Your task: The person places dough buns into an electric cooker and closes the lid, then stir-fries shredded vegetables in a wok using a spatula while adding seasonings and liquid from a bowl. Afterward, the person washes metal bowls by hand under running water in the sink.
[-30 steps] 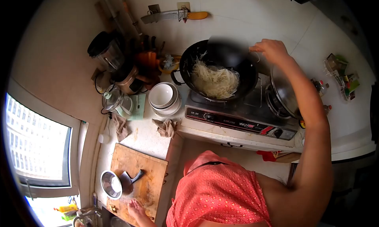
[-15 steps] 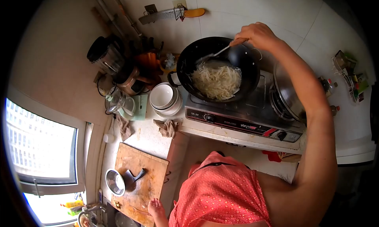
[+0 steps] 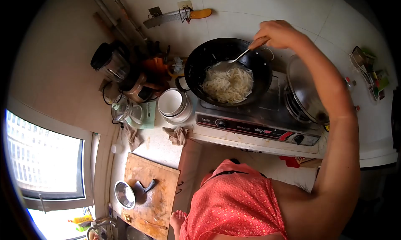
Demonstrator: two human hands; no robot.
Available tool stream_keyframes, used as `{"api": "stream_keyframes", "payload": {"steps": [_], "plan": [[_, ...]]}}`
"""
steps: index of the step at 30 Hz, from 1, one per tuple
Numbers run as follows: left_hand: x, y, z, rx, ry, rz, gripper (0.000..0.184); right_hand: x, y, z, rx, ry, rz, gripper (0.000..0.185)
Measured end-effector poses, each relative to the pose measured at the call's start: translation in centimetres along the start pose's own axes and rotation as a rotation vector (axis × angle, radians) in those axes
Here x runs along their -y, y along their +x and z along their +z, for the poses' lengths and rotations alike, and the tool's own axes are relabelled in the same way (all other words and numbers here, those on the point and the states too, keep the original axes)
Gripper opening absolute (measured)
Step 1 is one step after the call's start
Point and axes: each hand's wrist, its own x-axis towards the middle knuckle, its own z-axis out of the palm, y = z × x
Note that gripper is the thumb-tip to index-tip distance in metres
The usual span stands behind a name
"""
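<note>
My right hand [image 3: 279, 34] is closed around the wooden handle of a spatula [image 3: 240, 56], above the right rim of a black wok [image 3: 196, 64]. The spatula's metal end reaches into the wok, by a heap of pale shreds [image 3: 229, 86] that look like shredded potato; its blade is partly hidden. Low in the view, my left hand [image 3: 177, 218] hangs beside the right edge of a wooden cutting board [image 3: 161, 185]. Its fingers are loosely curled but apart, with nothing visible in them. A metal bowl [image 3: 125, 194] and a dark-handled cleaver [image 3: 145, 186] lie on the board.
The wok stands on a gas stove [image 3: 257, 125], left of a large domed lid [image 3: 305, 87]. White bowls [image 3: 170, 102] are stacked by the wok, near a blender [image 3: 112, 64] and a cloth [image 3: 176, 135]. A knife [image 3: 177, 17] hangs on the wall.
My right hand has moved slightly right and up, drawing the spatula rightward through the wok. The shreds have shifted a little. My left hand has moved right, closer to the apron.
</note>
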Motion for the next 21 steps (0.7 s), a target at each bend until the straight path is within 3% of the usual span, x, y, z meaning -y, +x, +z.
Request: {"api": "stream_keyframes", "payload": {"steps": [1,3,4,6,7,8,9,10,12,13,15,16,18,19,21], "plan": [[0.5,1.9,-1.5,0.004,0.002,-0.003,0.022,-0.7,-0.2,-0.4,0.067,0.004,0.167,0.023],[2.0,4.7,-3.7,0.189,0.877,0.485,0.020,-0.3,-0.7,-1.3,0.159,-0.043,0.250,0.020],[1.8,5.0,-3.6,0.195,0.878,0.484,0.020,0.1,-1.0,-1.6,0.252,-0.086,0.330,0.017],[1.2,5.0,-2.3,0.014,0.009,0.077,0.017,1.6,-0.8,-1.0,0.360,-0.105,0.277,0.019],[1.4,6.4,-3.2,0.017,0.012,0.071,0.017,2.4,-0.8,-0.5,0.473,-0.119,0.218,0.020],[1.8,8.0,-4.2,0.124,0.384,0.242,0.016,3.2,-1.1,0.1,0.476,-0.122,0.225,0.020],[2.0,9.2,-4.9,0.234,0.754,0.414,0.016,4.0,-1.5,0.7,0.312,0.017,0.165,0.022],[1.8,7.7,-3.2,0.240,0.758,0.412,0.016,4.4,-1.8,0.8,0.145,0.155,0.105,0.025],[1.2,4.5,-0.2,0.228,0.983,0.488,0.013,4.6,-2.1,-0.7,0.184,0.137,0.162,0.026],[1.1,5.5,-0.9,0.231,0.988,0.487,0.013,4.5,-2.2,-1.3,0.221,0.120,0.210,0.027],[1.2,8.1,-2.8,0.232,0.638,0.360,0.014,2.3,-2.4,-1.7,0.183,0.090,0.184,0.027],[1.1,7.9,-2.7,0.235,0.640,0.356,0.014,1.4,-2.5,-2.1,0.272,0.097,0.231,0.024],[1.0,7.4,-2.4,0.144,0.258,0.148,0.018,3.8,-3.6,-5.4,0.455,0.147,0.419,0.020],[1.1,7.2,-2.3,0.145,0.261,0.144,0.018,4.1,-3.5,-5.6,0.458,0.146,0.423,0.020],[1.3,6.9,-2.3,0.052,0.150,0.011,0.020,4.4,-3.4,-5.6,0.716,0.158,0.432,0.022]]}}
